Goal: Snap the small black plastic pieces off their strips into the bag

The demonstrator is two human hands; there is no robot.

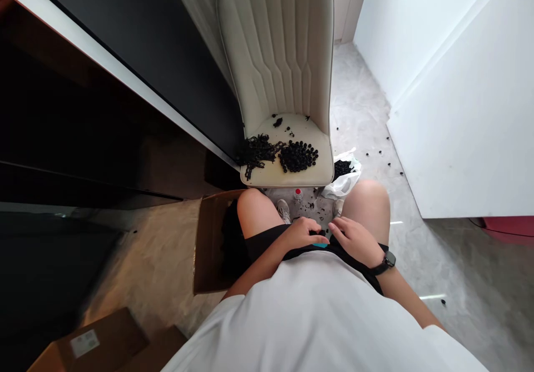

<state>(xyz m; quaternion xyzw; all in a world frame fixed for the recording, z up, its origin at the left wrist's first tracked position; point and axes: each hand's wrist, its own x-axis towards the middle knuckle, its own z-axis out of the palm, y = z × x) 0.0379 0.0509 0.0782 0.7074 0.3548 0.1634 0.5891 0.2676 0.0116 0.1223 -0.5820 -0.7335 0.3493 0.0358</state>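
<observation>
My left hand (303,234) is over my lap, fingers curled and closed round a small black piece (322,232). Beside it, my right hand (354,239), with a watch (389,259) on its wrist, has bent fingers pointing at that piece. What the right fingertips pinch, if anything, is too small to make out. A bit of blue (320,244) shows just below the hands. On the chair seat (267,180) in front lie a pile of small round black pieces (298,156) and, left of it, a tangled heap of black strips (259,150).
A white plastic bag (344,186) of black pieces stands right of the chair. An open cardboard box (205,249) with dark contents is by my left leg. A red-capped bottle (297,194) and black scraps are on the floor. A dark cabinet flanks the left, a white panel (454,110) the right.
</observation>
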